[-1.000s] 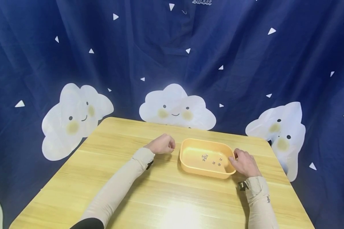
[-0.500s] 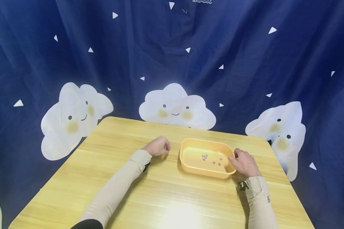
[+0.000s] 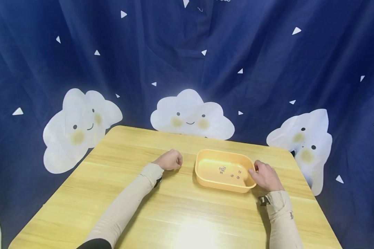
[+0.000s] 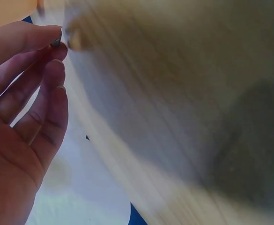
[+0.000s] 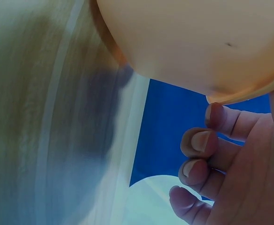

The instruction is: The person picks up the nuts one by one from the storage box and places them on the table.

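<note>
My left hand (image 3: 169, 160) is over the table, left of a yellow-orange plastic tub (image 3: 202, 184) and apart from it. In the left wrist view, its thumb and index fingertip pinch a small dark grey metal piece (image 4: 56, 41), mostly hidden by the fingertips; the other fingers curve below. Several small shiny metal pieces (image 3: 221, 169) lie on the tub's floor, some clustered near the middle and others spread to the right. My right hand (image 3: 266, 176) grips the tub's right rim, thumb inside and fingers outside. The right wrist view shows those fingers curled under the rim (image 5: 249, 96).
The wood-grain table (image 3: 112, 186) has rounded corners, and the tub sits toward its back right. Behind it hangs a dark blue curtain (image 3: 180, 41) with white clouds and triangles. Dark straps show at both wrists. A bright light reflection lies on the table's near part.
My left hand has drawn left, away from the tub, and slightly down in the head view. The right hand stays on the rim, and the tub and its pieces keep their places.
</note>
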Demonstrator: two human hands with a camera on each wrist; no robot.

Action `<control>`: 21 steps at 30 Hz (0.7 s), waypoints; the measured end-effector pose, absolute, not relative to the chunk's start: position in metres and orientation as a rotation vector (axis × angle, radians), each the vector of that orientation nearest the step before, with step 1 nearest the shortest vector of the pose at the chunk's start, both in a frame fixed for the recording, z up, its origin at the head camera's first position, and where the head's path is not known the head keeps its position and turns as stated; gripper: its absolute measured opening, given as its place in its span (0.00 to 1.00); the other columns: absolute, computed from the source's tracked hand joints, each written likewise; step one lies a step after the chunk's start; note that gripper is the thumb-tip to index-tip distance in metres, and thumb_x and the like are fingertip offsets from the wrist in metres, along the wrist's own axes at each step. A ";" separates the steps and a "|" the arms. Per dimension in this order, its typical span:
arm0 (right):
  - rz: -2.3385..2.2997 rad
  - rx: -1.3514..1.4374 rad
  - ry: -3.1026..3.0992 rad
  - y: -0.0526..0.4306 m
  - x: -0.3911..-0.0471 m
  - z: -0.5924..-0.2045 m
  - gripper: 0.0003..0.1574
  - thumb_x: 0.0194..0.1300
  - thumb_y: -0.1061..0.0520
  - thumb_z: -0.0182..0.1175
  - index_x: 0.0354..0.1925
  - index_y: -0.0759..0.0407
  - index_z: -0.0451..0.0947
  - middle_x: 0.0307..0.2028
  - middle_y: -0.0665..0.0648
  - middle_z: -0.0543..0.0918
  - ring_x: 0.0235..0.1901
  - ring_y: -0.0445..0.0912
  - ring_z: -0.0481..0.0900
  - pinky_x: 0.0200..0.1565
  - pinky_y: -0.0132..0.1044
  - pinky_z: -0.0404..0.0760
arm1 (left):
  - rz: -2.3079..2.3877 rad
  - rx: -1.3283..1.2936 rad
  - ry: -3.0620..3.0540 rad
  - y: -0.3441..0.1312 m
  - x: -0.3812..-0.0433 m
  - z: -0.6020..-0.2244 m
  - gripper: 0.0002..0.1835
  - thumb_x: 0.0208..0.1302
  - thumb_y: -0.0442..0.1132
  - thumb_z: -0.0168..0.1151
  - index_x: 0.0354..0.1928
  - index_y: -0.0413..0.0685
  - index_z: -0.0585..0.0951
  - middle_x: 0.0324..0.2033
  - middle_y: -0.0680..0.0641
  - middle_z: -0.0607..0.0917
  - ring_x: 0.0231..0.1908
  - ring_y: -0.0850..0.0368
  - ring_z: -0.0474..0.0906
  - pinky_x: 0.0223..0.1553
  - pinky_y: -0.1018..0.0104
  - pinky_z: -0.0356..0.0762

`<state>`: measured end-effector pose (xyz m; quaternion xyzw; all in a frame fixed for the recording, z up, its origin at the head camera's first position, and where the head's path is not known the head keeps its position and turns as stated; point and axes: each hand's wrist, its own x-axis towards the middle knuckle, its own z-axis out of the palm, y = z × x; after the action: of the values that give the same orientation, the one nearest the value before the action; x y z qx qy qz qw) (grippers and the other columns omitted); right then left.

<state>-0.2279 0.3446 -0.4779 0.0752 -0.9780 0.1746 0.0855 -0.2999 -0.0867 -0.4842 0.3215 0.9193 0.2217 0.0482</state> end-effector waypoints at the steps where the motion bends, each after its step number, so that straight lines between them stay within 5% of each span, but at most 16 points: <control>1: 0.524 0.224 -2.915 0.345 -0.228 -0.478 0.12 0.63 0.51 0.57 0.28 0.55 0.68 0.22 0.55 0.73 0.24 0.50 0.70 0.28 0.39 0.64 | 0.677 0.974 2.801 -0.087 -0.300 -0.484 0.07 0.54 0.26 0.69 0.26 0.47 0.88 0.31 0.47 0.91 0.34 0.56 0.84 0.40 0.64 0.85; 21: 0.533 0.201 -2.933 0.342 -0.226 -0.475 0.12 0.63 0.52 0.56 0.29 0.55 0.67 0.22 0.56 0.73 0.24 0.50 0.69 0.28 0.39 0.64 | 0.674 0.900 2.783 -0.091 -0.297 -0.485 0.05 0.57 0.28 0.69 0.30 0.45 0.89 0.33 0.47 0.92 0.35 0.56 0.85 0.43 0.63 0.86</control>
<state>-0.2256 0.3421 -0.4751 0.0670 -0.9788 0.1779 0.0768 -0.2970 -0.0910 -0.4847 0.2992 0.9248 0.2242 0.0700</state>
